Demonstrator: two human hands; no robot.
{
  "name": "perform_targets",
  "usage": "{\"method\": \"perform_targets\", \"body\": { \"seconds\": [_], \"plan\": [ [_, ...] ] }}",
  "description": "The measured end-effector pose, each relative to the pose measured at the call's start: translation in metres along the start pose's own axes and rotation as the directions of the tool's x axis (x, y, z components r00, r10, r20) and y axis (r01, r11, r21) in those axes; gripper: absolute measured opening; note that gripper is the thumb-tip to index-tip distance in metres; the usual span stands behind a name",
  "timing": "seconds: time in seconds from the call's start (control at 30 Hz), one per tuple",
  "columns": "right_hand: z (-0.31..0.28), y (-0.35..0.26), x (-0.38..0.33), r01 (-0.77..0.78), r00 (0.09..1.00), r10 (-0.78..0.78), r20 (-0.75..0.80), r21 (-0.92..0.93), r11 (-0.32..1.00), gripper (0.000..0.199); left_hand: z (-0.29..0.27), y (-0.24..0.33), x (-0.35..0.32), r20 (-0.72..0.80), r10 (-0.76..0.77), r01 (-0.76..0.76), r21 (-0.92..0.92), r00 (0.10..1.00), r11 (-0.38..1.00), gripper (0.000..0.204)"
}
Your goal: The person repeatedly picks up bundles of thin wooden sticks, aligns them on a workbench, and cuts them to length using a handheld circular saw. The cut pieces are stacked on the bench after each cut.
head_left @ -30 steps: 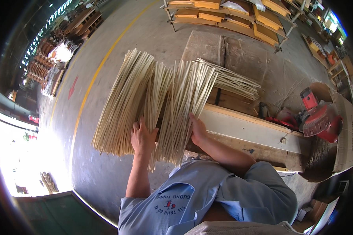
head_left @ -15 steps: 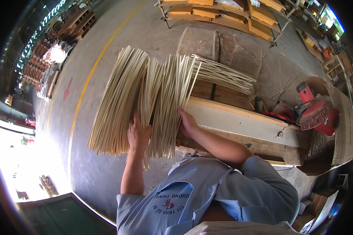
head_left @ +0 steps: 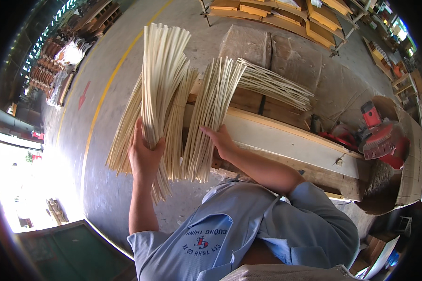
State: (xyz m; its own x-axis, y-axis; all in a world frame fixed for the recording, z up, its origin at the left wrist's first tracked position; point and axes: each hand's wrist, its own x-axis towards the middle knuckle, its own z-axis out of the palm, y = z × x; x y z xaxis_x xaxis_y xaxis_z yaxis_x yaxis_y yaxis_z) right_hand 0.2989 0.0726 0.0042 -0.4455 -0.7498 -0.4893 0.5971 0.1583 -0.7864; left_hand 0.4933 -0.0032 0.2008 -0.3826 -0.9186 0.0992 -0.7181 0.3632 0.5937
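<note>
My left hand is closed round a thick bundle of thin pale sticks, raised above the other sticks and fanned at its far end. Beneath it lies a wide layer of similar sticks, partly covered. To the right, my right hand grips a smaller bundle of sticks from its right side, thumb on top; its other fingers are mostly hidden behind the sticks. A gap separates this bundle from the sticks on the left, and the wooden bench shows through it.
More sticks lie crosswise on the bench's far side. A white board with a wooden edge runs rightward to a red power saw beside an open cardboard box. Wrapped cartons and a shelf rack stand beyond.
My left hand has moved left and lifted a bundle up over the layer. The right-hand bundle now stands apart from the rest, with a gap opened between them.
</note>
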Motion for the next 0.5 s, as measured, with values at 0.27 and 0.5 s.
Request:
{"method": "perform_targets", "body": {
  "seconds": [0.27,0.5],
  "plan": [
    [0.040,0.000,0.043,-0.067,0.976,0.058,0.211,0.035,0.997,0.071,-0.002,-0.017,0.000,0.014,-0.028,0.031,-0.346,1.000,0.938,0.072],
    [0.025,-0.010,0.002,-0.204,0.963,0.181,0.197,0.100,0.974,0.064,0.013,-0.041,-0.011,0.153,-0.062,0.125,-0.450,0.986,0.884,0.071]
  ]
}}
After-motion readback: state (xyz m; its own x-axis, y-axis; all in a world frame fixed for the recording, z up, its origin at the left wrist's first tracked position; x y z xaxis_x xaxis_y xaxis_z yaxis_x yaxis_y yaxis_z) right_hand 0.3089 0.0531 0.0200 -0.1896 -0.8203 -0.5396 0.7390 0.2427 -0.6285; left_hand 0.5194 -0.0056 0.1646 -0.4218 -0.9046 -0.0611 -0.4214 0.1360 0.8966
